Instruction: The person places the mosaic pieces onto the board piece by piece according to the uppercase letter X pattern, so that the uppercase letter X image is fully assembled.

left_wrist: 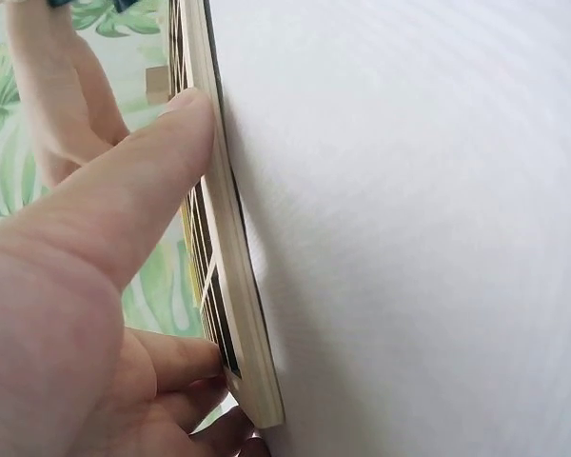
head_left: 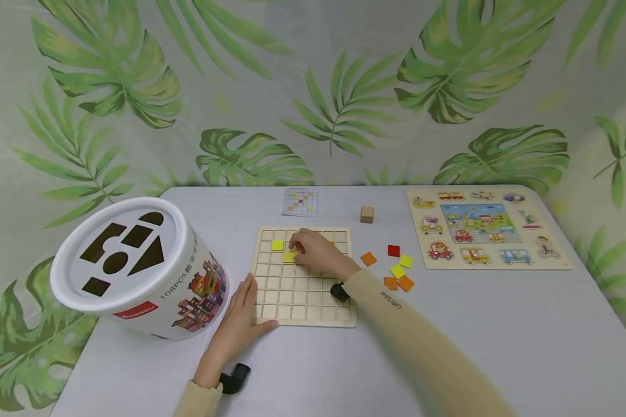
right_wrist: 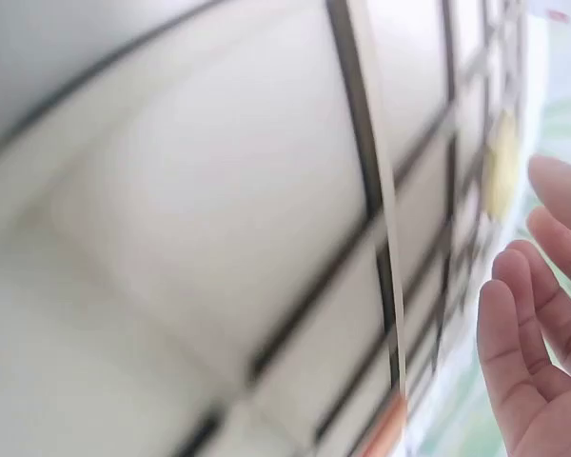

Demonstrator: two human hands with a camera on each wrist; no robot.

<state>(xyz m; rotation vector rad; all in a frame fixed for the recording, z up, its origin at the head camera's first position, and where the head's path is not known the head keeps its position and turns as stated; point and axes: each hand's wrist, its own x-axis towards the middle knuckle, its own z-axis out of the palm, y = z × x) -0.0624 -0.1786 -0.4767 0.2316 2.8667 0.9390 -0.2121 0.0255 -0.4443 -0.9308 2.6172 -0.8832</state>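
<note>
The left hand [head_left: 242,324] lies low at the near left, fingers straight and together, thumb stretched out apart from them, forearm running in from the near edge. The right arm, in a pale sleeve, reaches in from the near right; the right hand [head_left: 315,252] lies palm down farther off, fingers loosely bent.

Wooden grid board [head_left: 302,295]: pale, square, flat on the table. Yellow square tile [head_left: 289,257]: seated in an upper-left cell, under fingertips.
</note>
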